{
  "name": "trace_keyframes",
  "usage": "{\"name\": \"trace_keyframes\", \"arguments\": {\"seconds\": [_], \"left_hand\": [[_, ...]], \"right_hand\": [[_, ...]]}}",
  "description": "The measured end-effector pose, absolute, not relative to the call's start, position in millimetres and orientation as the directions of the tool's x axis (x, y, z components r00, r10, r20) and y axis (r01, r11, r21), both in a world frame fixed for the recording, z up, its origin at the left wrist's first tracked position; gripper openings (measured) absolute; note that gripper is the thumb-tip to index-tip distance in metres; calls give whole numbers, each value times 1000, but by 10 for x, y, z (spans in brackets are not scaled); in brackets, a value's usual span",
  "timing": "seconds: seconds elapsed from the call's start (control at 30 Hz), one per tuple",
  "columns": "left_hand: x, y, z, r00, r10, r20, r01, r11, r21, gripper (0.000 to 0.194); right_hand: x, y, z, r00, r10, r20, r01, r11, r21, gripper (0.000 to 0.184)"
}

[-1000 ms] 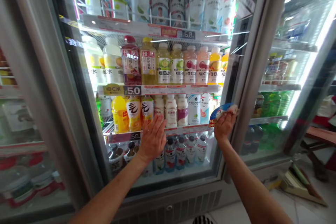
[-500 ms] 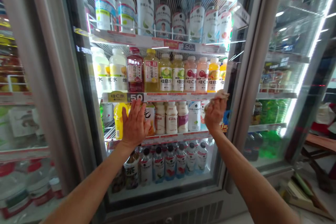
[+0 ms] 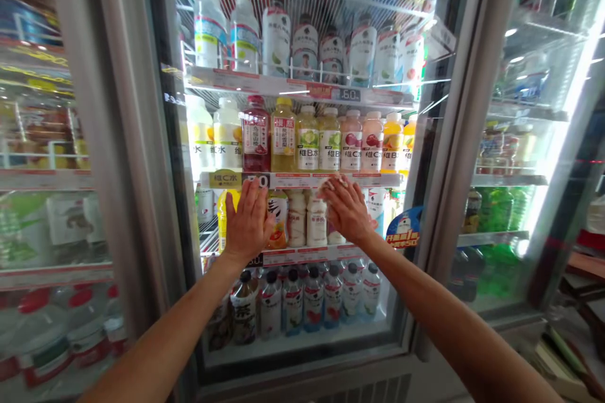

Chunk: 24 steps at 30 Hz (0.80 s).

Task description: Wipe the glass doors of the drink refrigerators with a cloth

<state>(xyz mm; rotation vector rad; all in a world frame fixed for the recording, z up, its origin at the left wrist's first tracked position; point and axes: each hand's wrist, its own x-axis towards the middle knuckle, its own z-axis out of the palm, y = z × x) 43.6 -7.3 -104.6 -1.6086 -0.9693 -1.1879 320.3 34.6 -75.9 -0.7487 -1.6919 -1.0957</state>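
Observation:
My left hand [image 3: 248, 220] lies flat, fingers stretched upward, against the glass door [image 3: 401, 132] of a drinks fridge, in front of orange bottles on the third visible row. Farther right, my right hand [image 3: 347, 211] presses a small crumpled pale cloth [image 3: 333, 186] against the same glass, before the white yogurt drink bottles [image 3: 316, 220]. Most of the cloth is hidden beneath the fingers. A round-topped blue sticker [image 3: 404, 227] sits on the glass to the right of that hand.
Behind the glass, shelves hold rows of bottles, including a dark red bottle [image 3: 256, 135] and black-capped bottles [image 3: 312, 302] low down. Metal door frames [image 3: 466, 138] separate this door from neighbouring fridges. A box [image 3: 562, 365] stands on the floor at lower right.
My right hand has swept left across the glass with the cloth, from the blue sticker to the yogurt bottles. My left hand shifted left and up on the glass, then stayed there. The view has tilted up.

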Motion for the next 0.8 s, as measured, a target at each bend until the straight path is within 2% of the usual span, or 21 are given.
{"name": "trace_keyframes", "arguments": {"seconds": [0.03, 0.07, 0.13, 0.17, 0.2, 0.23, 0.33, 0.37, 0.4, 0.43, 0.53, 0.57, 0.7, 0.8], "left_hand": [[403, -78, -1014, 230, 79, 970, 935, -293, -198, 66], [366, -86, -982, 220, 75, 973, 940, -282, -191, 65], [296, -101, -933, 201, 71, 977, 949, -260, -177, 64], [272, -108, -919, 199, 71, 977, 951, -255, -175, 64], [257, -113, -912, 202, 73, 977, 951, -254, -178, 63], [249, -117, -912, 211, 76, 974, 948, -258, -186, 63], [210, -123, -926, 232, 89, 969, 944, -259, -203, 60], [174, -126, -927, 225, 92, 970, 948, -251, -196, 60], [123, -130, -925, 208, 96, 973, 954, -239, -180, 59], [59, -137, -920, 186, 100, 977, 961, -226, -160, 59], [-137, -174, -898, 138, 115, 984, 974, -195, -114, 59], [-184, -189, -895, 136, 122, 983, 976, -188, -111, 59], [-255, -239, -909, 150, 148, 978, 977, -175, -123, 57], [-311, -266, -907, 155, 132, 979, 976, -177, -130, 57]], "right_hand": [[3205, 344, -753, -347, -21, 938, 850, 415, 324, 46], [3235, 361, -727, -254, -53, 966, 876, 411, 253, 47], [3280, 426, -645, 56, -122, 991, 919, 394, -3, 49], [3256, 451, -613, 166, -143, 976, 915, 391, -98, 49], [3191, 461, -598, 201, -148, 968, 909, 395, -129, 50], [3090, 450, -604, 154, -133, 979, 910, 405, -88, 50], [2730, 344, -672, -284, -47, 958, 846, 457, 273, 50], [2650, 312, -674, -372, -33, 928, 815, 467, 343, 51], [2603, 294, -651, -379, -35, 925, 813, 464, 351, 51], [2584, 291, -603, -309, -51, 950, 842, 451, 298, 52], [2575, 341, -402, 36, -110, 993, 911, 412, 13, 52], [2550, 355, -355, 62, -110, 992, 912, 410, -12, 52], [2338, 307, -334, -163, -79, 984, 881, 438, 181, 49], [2218, 248, -246, -185, -102, 977, 871, 443, 211, 50]]}}
